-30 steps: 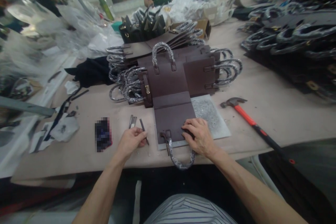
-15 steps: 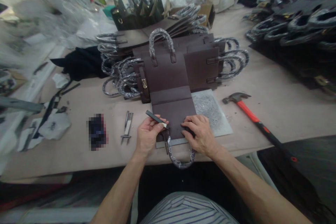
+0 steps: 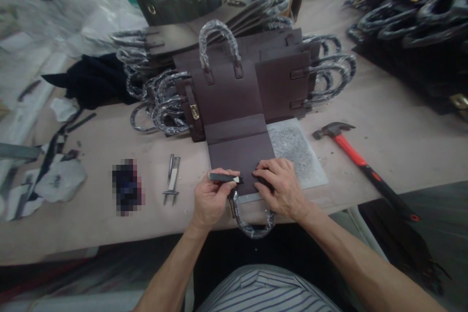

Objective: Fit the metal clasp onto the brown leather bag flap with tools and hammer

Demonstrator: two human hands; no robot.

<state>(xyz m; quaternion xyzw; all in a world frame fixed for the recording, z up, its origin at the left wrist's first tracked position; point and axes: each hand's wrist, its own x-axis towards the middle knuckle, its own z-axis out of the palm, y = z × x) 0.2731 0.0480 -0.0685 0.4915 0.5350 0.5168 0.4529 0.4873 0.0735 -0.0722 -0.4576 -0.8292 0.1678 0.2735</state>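
A dark brown bag panel (image 3: 239,156) lies unfolded before me, with a plastic-wrapped handle (image 3: 255,231) hanging over the table's near edge. My left hand (image 3: 212,200) pinches a slim dark stick-like tool with a pale end (image 3: 221,177), held almost level over the panel's left side; its exact kind is unclear. On the panel's right side rests my right hand (image 3: 280,185), its fingers and thumb curled together around something dark that they mostly hide. Under the panel is a pale speckled board (image 3: 300,153). A second wrapped handle (image 3: 219,31) stands up at the panel's far end.
A claw hammer (image 3: 351,148) with a red and black grip lies to the right. On the left are a two-pronged metal punch (image 3: 172,180) and a blurred-out phone (image 3: 127,187). Stacked brown bags (image 3: 283,80) stand behind, and dark bags (image 3: 420,34) are piled at far right.
The tool in my left hand has swung from a slant to nearly level, and its pale end has shifted right over the panel. My right hand stays in place. The camera view has shifted slightly.
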